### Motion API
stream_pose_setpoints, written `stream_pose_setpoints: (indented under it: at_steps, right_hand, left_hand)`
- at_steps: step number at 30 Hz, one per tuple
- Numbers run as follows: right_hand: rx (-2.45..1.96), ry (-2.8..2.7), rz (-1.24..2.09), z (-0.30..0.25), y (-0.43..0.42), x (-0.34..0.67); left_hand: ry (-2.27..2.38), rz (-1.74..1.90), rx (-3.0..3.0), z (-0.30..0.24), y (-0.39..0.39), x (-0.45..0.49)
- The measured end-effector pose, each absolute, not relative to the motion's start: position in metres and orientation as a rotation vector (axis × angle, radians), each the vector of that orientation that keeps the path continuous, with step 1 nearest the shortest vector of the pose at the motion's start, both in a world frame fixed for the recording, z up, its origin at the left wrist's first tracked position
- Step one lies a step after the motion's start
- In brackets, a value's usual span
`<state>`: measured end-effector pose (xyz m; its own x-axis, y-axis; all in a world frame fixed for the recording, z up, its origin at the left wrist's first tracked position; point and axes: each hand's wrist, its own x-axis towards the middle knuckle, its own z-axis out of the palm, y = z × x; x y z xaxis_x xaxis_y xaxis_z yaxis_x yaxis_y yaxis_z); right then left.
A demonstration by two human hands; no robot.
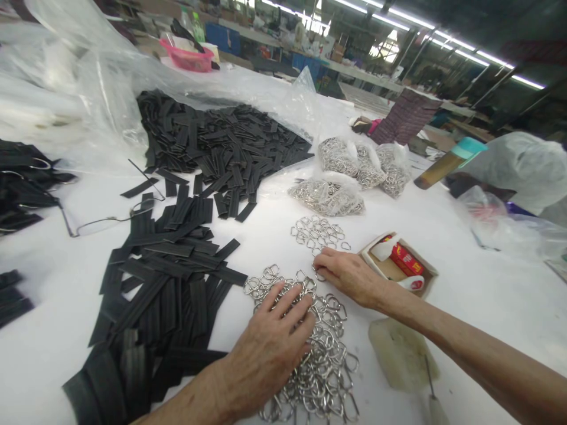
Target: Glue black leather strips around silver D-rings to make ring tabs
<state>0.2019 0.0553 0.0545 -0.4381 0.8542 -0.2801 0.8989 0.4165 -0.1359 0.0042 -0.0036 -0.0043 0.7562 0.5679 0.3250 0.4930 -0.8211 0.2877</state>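
My left hand [277,342] lies palm down, fingers a little apart, on a heap of silver metal D-rings [330,348]. Just beyond it, my right hand [348,274] has its fingers bent together over a D-ring [316,273] at the heap's far edge; the fingertips partly cover it. A smaller patch of D-rings [314,231] is spread flat past the right hand. Left of the heap are many black strap pieces [177,295], some overlapping, and behind them is a bigger pile of black straps [221,141].
Clear bags of rings [330,198] stand at the back. A small box [367,254] with a red packet sits by my right forearm, near a pale slab [394,354] and an awl-like tool [434,401]. Eyeglasses [106,220] lie left; a teal-capped bottle [452,162] lies at right.
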Motion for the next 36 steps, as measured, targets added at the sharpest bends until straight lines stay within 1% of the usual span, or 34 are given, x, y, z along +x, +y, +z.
stream_pose_setpoints:
  at_steps: [8, 10, 15, 20, 29, 36]
  right_hand:
    - [1.712, 2.42, -0.203, 0.051, 0.061, 0.203]
    - [1.674, 2.465, -0.258, 0.054, 0.057, 0.197]
    - [1.392, 2.621, -0.538, 0.057, 0.053, 0.183]
    - [1.453, 2.627, -0.571, 0.051, 0.064, 0.181]
    - [1.613, 2.615, -0.47, 0.039, 0.074, 0.183]
    - [1.518, 2.591, -0.282, 0.038, 0.078, 0.184]
  left_hand:
    - [0.823, 0.643, 2.775, -0.006, -0.004, 0.003]
    - [0.825, 0.638, 2.776, -0.006, -0.005, 0.003]
    - [0.83, 0.644, 2.774, -0.007, -0.004, 0.004]
    - [0.821, 0.644, 2.763, -0.009, -0.004, 0.005]
    - [0.815, 0.645, 2.777, -0.008, -0.004, 0.004]
    - [0.824, 0.655, 2.771, -0.008, -0.003, 0.004]
